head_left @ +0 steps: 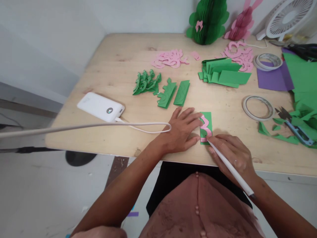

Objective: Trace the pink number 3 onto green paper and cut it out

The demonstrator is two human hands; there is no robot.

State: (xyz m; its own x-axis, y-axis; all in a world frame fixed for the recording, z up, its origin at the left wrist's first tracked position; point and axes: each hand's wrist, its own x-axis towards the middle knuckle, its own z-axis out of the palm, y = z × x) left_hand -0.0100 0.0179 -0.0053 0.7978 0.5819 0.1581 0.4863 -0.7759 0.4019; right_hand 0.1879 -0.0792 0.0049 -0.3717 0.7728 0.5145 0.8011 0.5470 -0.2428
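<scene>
Left fingers (194, 125) spread, grip nothing, tips on left edge of card (208, 119); right fingers (219, 142) pinched on pen (232, 170), nib at pink cutout (205, 122) atop card. Power bank (97, 106) left of card: display (109, 110) lit, digits unreadable. Tape (244, 107) right of card: core print illegible.

The person wears a dusty-rose top (173, 208) with a slightly brownish cast, its cloth marked by darker, tone-on-tone patches whose pattern is too blurred to name. A narrow seam (197, 191) runs down the middle of the front, set with small, round, bead-like buttons (197, 210) in a matching pink, some in close pairs. At the lower left, the sleeve (101, 232) shows the same rosy colour. Below the top's hem is a plain black lower garment (170, 172), its cut unclear. Left hand (182, 130) and right hand (232, 152) are bare, as are both forearms.
</scene>
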